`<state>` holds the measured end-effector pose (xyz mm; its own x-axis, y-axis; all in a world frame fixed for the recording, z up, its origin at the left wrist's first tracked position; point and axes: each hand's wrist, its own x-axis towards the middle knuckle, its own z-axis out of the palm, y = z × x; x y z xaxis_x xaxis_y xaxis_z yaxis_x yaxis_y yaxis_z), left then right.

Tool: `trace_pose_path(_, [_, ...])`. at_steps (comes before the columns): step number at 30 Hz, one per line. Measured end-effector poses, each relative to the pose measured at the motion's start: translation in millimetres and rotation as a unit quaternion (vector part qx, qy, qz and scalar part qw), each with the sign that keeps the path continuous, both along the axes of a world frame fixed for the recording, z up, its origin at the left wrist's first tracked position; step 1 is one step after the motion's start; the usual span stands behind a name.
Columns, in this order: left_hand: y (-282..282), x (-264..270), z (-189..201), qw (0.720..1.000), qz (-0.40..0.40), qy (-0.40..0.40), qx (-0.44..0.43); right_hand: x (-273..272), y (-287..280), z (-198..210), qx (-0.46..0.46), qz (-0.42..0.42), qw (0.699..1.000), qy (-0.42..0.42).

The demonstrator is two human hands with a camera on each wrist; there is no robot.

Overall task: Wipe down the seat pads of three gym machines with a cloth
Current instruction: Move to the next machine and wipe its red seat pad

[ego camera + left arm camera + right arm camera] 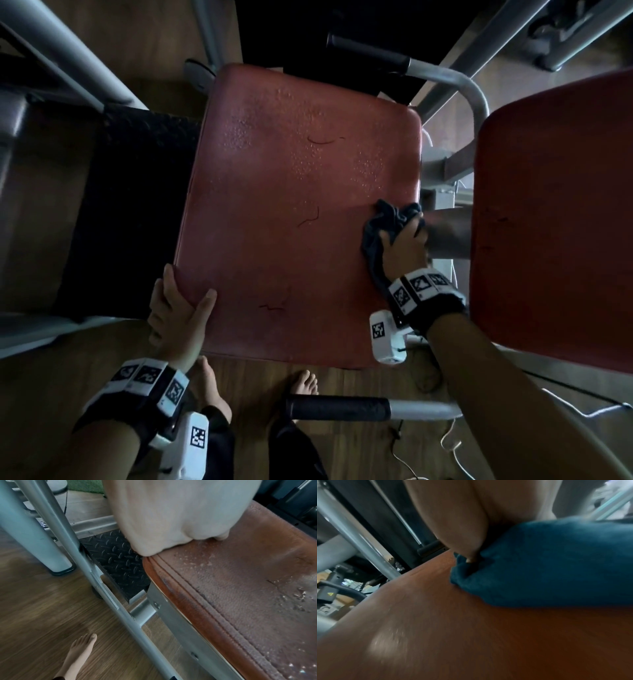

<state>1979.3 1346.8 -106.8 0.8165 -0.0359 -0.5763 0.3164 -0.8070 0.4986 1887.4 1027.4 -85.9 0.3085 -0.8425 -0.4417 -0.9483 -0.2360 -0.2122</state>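
Hands first, from my remote seat: my right hand (404, 246) has its fingers and thumb bunched around a dark blue cloth (383, 226), pressing it down on the red seat pad (294, 212) close to the pad's right edge. In the right wrist view the thumb digs into a fold of that cloth (547, 572), which lies flat against the pad (471, 635).

My left hand (178, 308) clasps the pad's near left corner, thumb lying on top and the fingers wrapped over the side edge. The left wrist view shows the hand (171, 520) resting on the stitched edge of the pad (248, 588).

I see small droplets or bumps scattered over the far half of the pad and a few thin dark cracks in its surface. A second red pad (555, 219) stands just beside it on the right, with a grey frame between them. A black-gripped handle (337, 407) crosses below the near edge, another handle (368, 54) sits at the far side. A black tread plate (118, 562) lies left of the seat, and my bare feet (305, 382) stand on the wood floor (34, 615).
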Motion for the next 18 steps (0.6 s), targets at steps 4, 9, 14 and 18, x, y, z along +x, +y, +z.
trace_pose_path(4, [0.5, -1.2, 0.3, 1.000, 0.006, -0.001, 0.001, -32.1, 23.2, -1.6, 0.002, 0.051, 0.998, 0.026])
trace_pose_path(9, [1.5, 1.9, 2.4, 1.000, 0.012, 0.020, -0.011, -5.2, -2.8, -13.9, -0.007, 0.032, 0.999, 0.021])
trace_pose_path(14, [-0.2, 3.2, 4.2, 0.999, 0.021, 0.029, -0.005, -5.9, 1.6, -13.1, -0.005, 0.027, 0.999, 0.017])
trace_pose_path(18, [-0.4, 3.9, 5.9, 1.000, 0.018, 0.022, -0.010, -16.1, 17.4, -12.7, -0.035, 0.053, 0.996, 0.063])
